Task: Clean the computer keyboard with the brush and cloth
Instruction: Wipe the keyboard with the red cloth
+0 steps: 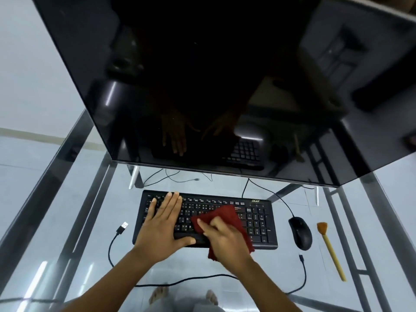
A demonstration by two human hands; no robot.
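A black keyboard (256, 218) lies on the glass desk in front of the monitor. My left hand (161, 226) lies flat on the keyboard's left half with its fingers straight. A dark red cloth (225, 216) covers the middle keys. My right hand (225, 240) grips the cloth and presses it against the keys. The brush (329, 248), with a yellow handle and orange bristles, lies on the desk to the right of the mouse, apart from both hands.
A large dark monitor (213, 86) leans over the far side of the desk. A black mouse (300, 233) sits right of the keyboard. A loose black USB cable (122, 228) curls across the glass desk (67, 210) near its front edge.
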